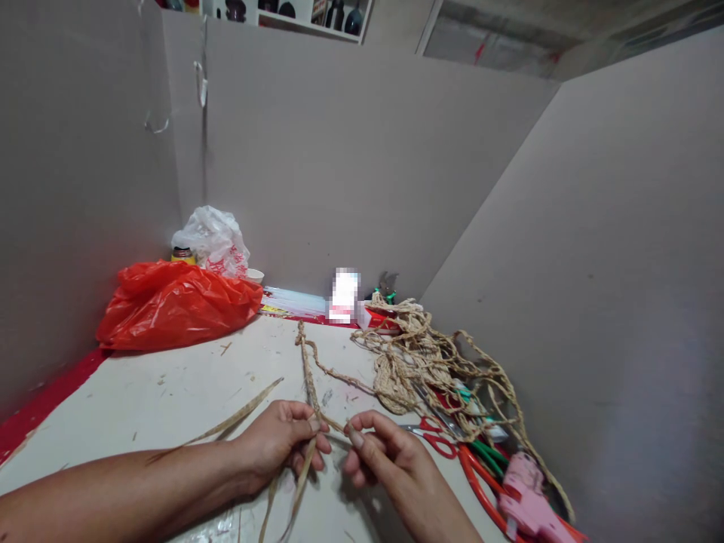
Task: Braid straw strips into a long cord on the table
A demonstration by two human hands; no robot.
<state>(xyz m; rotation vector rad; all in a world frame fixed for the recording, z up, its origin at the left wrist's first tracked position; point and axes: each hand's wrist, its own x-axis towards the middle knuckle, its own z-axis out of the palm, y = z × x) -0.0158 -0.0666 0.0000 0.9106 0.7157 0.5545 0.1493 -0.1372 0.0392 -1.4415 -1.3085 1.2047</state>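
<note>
A tan braid of dry plant fibre (pixel 308 373) runs up the table from between my hands, knotted at its far end. My left hand (pixel 291 437) pinches the near end of the braid, and flat loose strands hang down below its fingers. In my right hand (pixel 381 452), thumb and forefinger are closed on one strand (pixel 333 424) that stretches sideways from the braid. A loose dry strip (pixel 243 409) lies beyond my left forearm. From the braid's far end a thin cord (pixel 345 377) leads right to a heap of braided rope (pixel 407 354).
Red-handled scissors (pixel 438 440), a pink glue gun (pixel 526 494) and a red-orange hoop-like handle (pixel 478 483) lie at the right. A red plastic bag (pixel 181 305) and a white bag (pixel 212 237) sit back left. Grey panels (pixel 339 151) enclose the table (pixel 186 392).
</note>
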